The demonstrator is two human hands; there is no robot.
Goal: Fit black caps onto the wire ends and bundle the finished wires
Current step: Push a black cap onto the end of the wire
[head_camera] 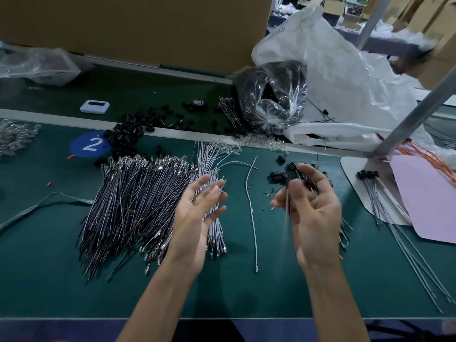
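Two hands hang over the green mat (283, 287) in the lower middle of the frame. The left hand (199, 208) is spread wide, fingers straight, palm turned toward the other hand, and it holds nothing. The right hand (312, 208) has its thumb and fingers curled round a small bunch of capped wires (292, 174). The black ends stick up above the fingers, while the thin strands below the thumb are blurred.

Just left of the left hand lies a big pile of wires (133, 206), fanned across the mat with metal tips toward the top. A thinner white bundle (209, 156) rests against its right edge. Between the hands, one loose wire (251, 218) runs from the centre down toward the lower edge.

Loose black caps (128, 137) are heaped in the upper middle, beside a blue sticker (90, 144) marked 2. Upper right of centre, a clear bag (271, 95) of black parts leans on a large white sack (345, 82). At the right edge, finished wires (372, 183) with black ends lie across a white board (352, 166), next to a pink sheet (429, 198). A small white device (95, 106) sits in the upper left.
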